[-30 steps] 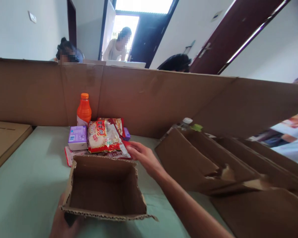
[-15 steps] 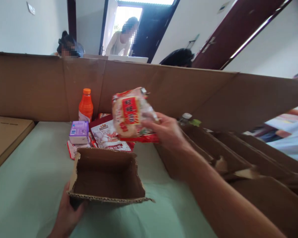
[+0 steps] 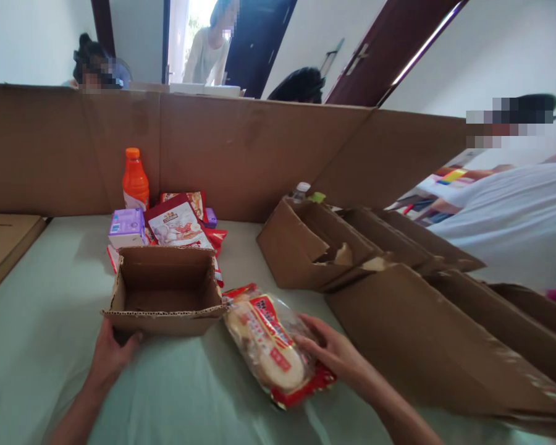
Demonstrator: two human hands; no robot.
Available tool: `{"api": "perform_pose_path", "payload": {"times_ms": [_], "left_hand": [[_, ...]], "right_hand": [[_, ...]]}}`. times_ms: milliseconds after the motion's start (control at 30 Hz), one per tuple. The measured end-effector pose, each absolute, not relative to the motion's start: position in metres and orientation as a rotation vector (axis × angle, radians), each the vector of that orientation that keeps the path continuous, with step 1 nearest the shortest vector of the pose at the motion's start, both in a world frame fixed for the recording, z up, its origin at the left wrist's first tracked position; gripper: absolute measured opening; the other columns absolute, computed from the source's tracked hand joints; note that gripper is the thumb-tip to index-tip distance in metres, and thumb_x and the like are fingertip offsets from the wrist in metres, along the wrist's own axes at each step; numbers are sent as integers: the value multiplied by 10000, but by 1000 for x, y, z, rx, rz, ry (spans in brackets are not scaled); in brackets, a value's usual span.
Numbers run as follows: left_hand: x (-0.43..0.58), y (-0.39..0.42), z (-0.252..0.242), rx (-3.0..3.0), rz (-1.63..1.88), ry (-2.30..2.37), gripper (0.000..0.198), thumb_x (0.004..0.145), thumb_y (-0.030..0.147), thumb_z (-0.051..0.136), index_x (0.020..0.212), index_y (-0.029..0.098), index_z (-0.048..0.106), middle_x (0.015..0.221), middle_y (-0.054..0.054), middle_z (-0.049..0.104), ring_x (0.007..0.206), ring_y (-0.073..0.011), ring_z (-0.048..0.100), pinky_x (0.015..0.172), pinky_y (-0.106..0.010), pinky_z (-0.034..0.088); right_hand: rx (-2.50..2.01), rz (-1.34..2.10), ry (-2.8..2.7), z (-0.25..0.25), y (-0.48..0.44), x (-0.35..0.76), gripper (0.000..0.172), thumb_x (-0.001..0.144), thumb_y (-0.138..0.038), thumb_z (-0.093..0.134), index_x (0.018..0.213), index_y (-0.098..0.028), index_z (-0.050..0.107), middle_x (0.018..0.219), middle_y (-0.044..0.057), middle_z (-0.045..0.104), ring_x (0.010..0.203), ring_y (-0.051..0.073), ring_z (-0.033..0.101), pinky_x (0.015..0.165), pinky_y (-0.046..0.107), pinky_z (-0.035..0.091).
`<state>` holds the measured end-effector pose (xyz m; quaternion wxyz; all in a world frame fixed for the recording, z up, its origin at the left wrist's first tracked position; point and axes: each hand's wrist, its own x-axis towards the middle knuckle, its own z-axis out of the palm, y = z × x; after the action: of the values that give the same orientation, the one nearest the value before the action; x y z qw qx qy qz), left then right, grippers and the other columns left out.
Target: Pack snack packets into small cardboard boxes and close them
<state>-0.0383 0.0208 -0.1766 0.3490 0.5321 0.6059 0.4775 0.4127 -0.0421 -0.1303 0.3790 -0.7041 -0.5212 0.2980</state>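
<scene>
Pinching the clear-and-red plastic cracker bag (image 3: 266, 346) by its right edge, the right hand (image 3: 336, 352) holds it just beside the open brown cardboard box (image 3: 167, 324), which the left hand (image 3: 112, 353) grips, fingers partly hidden; light pressure should keep the crackers whole.

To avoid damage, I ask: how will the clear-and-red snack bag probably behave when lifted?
The snack bag probably feels light: the right hand holds just one side. Its shiny film may be slippery. The pale, cracker-like discs inside might break.
</scene>
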Motion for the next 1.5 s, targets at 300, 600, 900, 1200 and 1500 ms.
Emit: {"api": "perform_pose_path", "payload": {"times_ms": [300, 600, 900, 1200, 1500], "left_hand": [[-42, 16, -178, 1371, 1251, 1608, 737, 668, 554, 796, 1277, 211, 565, 1313, -142, 657, 1317, -384, 561, 1159, -568, 401], [-16, 58, -169, 1392, 1276, 1553, 726, 718, 477, 761, 1337, 192, 511, 1326, -131, 631, 1283, -337, 582, 1159, -544, 408], [-30, -12, -179, 1380, 1189, 1707, 751, 819, 529, 654, 1448, 179, 441, 1420, -198, 567, 1297, -359, 578, 1130, -603, 420], [2, -55, -145, 1822, 903, 1429, 644, 835, 444, 665, 1420, 236, 494, 1469, -149, 556, 1348, -348, 555, 1145, -593, 418], [-5, -64, -121, 1629, 855, 1253, 699, 817, 391, 742, 1449, 237, 487, 1432, -141, 609, 1314, -319, 592, 1135, -490, 468]], "right_hand": [[-1594, 581, -1754, -102, -18, 306, 603, 842, -472, 689, 1369, -198, 591, 1316, 141, 680, 1178, 316, 659, 984, 473, 539], [-1691, 587, -1803, -94, 35, 269, 429, 879, -308, 651, 1290, -187, 640, 1200, 130, 732, 1126, 303, 680, 975, 441, 516], [-1943, 683, -1345, -133, -18, 409, 722, 651, -709, 687, 1108, -151, 707, 1093, 173, 728, 1022, 357, 669, 842, 451, 549], [-1623, 1015, -1696, -92, -73, 389, 431, 829, -562, 640, 986, -174, 741, 832, 55, 744, 732, 202, 668, 648, 264, 523], [-1319, 768, -2308, -50, -62, 296, 411, 886, -353, 697, 1280, -237, 690, 1117, 88, 744, 1025, 250, 675, 951, 385, 513]]}}
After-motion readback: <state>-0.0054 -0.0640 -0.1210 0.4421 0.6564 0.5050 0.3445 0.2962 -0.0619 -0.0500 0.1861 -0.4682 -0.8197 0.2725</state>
